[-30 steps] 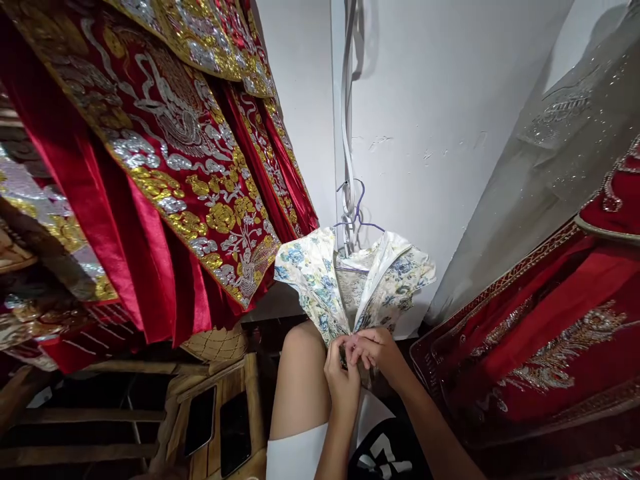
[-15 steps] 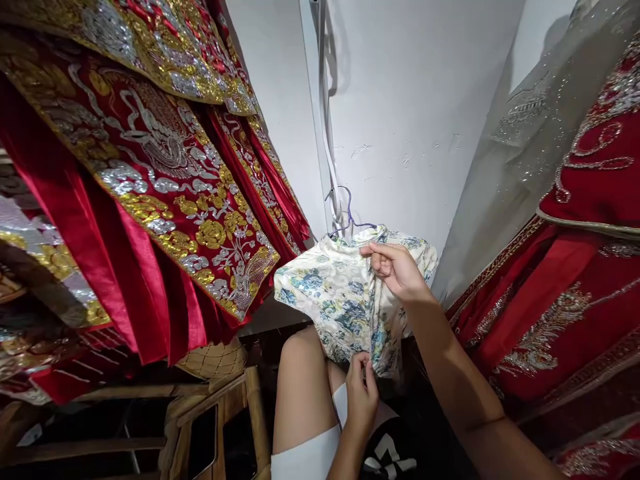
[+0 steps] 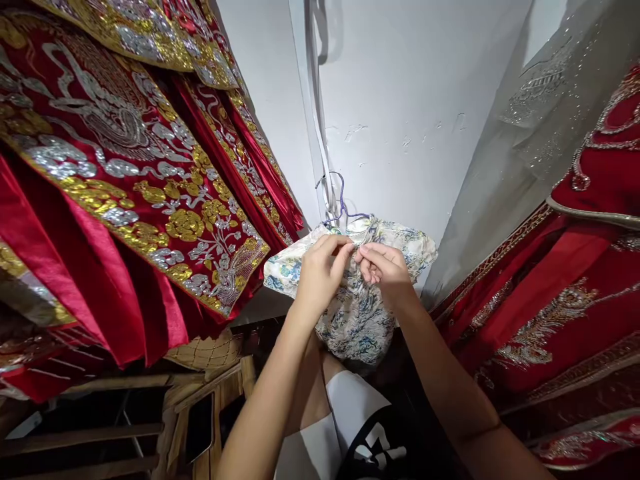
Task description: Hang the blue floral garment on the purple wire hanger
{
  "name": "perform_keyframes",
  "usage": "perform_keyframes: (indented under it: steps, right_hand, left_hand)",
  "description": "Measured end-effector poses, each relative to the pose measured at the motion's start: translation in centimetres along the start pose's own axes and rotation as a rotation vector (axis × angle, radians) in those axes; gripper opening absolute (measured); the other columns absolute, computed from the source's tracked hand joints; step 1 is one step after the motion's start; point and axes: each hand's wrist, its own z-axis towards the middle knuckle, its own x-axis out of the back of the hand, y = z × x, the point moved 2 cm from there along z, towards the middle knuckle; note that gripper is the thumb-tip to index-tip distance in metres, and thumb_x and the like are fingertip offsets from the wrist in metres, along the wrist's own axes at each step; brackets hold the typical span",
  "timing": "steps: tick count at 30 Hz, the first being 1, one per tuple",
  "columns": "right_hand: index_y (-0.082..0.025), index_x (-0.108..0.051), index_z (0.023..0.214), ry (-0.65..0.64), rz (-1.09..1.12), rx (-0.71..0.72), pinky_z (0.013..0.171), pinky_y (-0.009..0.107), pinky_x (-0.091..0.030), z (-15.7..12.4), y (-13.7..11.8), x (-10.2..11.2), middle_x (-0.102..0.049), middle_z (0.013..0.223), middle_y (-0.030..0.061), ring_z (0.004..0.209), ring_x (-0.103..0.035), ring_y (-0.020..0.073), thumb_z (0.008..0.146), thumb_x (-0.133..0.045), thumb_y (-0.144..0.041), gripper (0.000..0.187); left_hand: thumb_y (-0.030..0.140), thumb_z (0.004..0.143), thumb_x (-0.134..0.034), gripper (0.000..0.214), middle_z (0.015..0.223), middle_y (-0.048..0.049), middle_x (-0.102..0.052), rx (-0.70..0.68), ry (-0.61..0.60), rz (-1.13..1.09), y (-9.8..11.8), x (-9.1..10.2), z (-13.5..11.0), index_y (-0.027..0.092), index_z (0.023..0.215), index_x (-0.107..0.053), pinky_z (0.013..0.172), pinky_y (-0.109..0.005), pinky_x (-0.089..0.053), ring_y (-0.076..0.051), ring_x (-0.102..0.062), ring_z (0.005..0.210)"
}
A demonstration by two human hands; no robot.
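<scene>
A cream garment with a blue floral print hangs in front of me on a purple wire hanger. My left hand is at the garment's upper front, just below the neckline, with thumb and forefinger pinched on its edge. Close beside it, my right hand pinches the front edge too, its other fingers curled. Both fingertips nearly meet at the middle of the garment. Any small fastener between them is too small to make out.
Red embroidered garments with gold and silver sequins hang at the left, and more red beaded garments at the right beside sheer sparkly fabric. A wooden chair bearing a phone stands lower left. A white wall lies behind.
My left hand has risen from the garment's lower front edge to its neckline, beside my right hand. The right hand stays pinched near the neckline. The view has shifted slightly.
</scene>
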Motion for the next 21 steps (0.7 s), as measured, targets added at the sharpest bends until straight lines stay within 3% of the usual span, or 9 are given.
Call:
perform_keyframes:
  steps: [3, 6, 11, 13, 17, 21]
  right_hand:
    - [-0.02, -0.063, 0.067, 0.028, -0.015, 0.037, 0.044, 0.025, -0.027, 0.0, 1.1, -0.4, -0.044, 0.046, -0.0054, 0.042, -0.036, 0.009, 0.083, -0.065, -0.047, 0.032]
    - [-0.019, -0.062, 0.06, 0.042, -0.103, 0.006, 0.045, 0.026, -0.022, -0.5, 2.8, -0.5, -0.04, 0.045, -0.005, 0.043, -0.032, 0.0094, 0.081, -0.063, -0.038, 0.028]
    - [-0.021, -0.054, 0.047, 0.065, -0.221, -0.084, 0.047, 0.028, -0.021, -3.9, 5.8, 0.9, -0.035, 0.04, -0.0044, 0.043, -0.031, 0.0104, 0.075, -0.059, -0.032, 0.031]
    - [-0.022, -0.054, 0.046, 0.063, -0.162, -0.088, 0.048, 0.028, -0.024, -5.6, 7.0, 1.3, -0.036, 0.039, -0.0045, 0.042, -0.031, 0.0106, 0.074, -0.057, -0.032, 0.03]
    - [-0.021, -0.057, 0.051, 0.056, -0.062, -0.145, 0.049, 0.028, -0.028, -7.8, 9.3, 1.0, -0.04, 0.04, -0.0045, 0.042, -0.032, 0.0101, 0.078, -0.058, -0.033, 0.029]
    - [-0.021, -0.057, 0.05, 0.054, -0.082, -0.205, 0.049, 0.027, -0.028, -8.1, 10.4, 0.9, -0.04, 0.039, -0.004, 0.041, -0.033, 0.0101, 0.076, -0.059, -0.035, 0.03]
  left_hand:
    - [0.025, 0.101, -0.055, 0.017, 0.087, -0.0033, -0.068, -0.055, 0.022, 0.098, 0.6, 0.8, 0.9, 0.017, 0.092, -0.066, 0.077, -0.027, -0.05, -0.016, -0.064, 0.081]
    - [0.025, 0.101, -0.054, 0.016, 0.089, -0.0033, -0.068, 0.007, 0.182, 0.109, -0.5, 2.9, 0.8, 0.017, 0.093, -0.065, 0.079, -0.027, -0.049, -0.016, -0.063, 0.085]
    - [0.042, 0.092, -0.067, 0.028, 0.076, 0.0014, -0.06, 0.344, 0.675, -0.212, -7.4, 8.4, -2.9, 0.015, 0.085, -0.062, 0.068, -0.02, -0.047, -0.011, -0.057, 0.071]
    - [0.043, 0.085, -0.075, 0.034, 0.067, 0.0047, -0.053, 0.492, 0.787, -0.453, -10.4, 9.5, -5.5, 0.015, 0.077, -0.057, 0.063, -0.018, -0.046, -0.008, -0.052, 0.063]
    - [0.028, 0.089, -0.074, 0.027, 0.067, 0.0045, -0.056, 0.73, 0.982, -0.849, -14.1, 8.4, -10.4, 0.016, 0.076, -0.054, 0.067, -0.016, -0.051, -0.006, -0.057, 0.062]
    - [0.019, 0.095, -0.064, 0.029, 0.06, 0.0055, -0.051, 0.86, 0.951, -1.007, -15.3, 4.5, -13.6, 0.017, 0.071, -0.049, 0.068, -0.018, -0.054, -0.007, -0.056, 0.058]
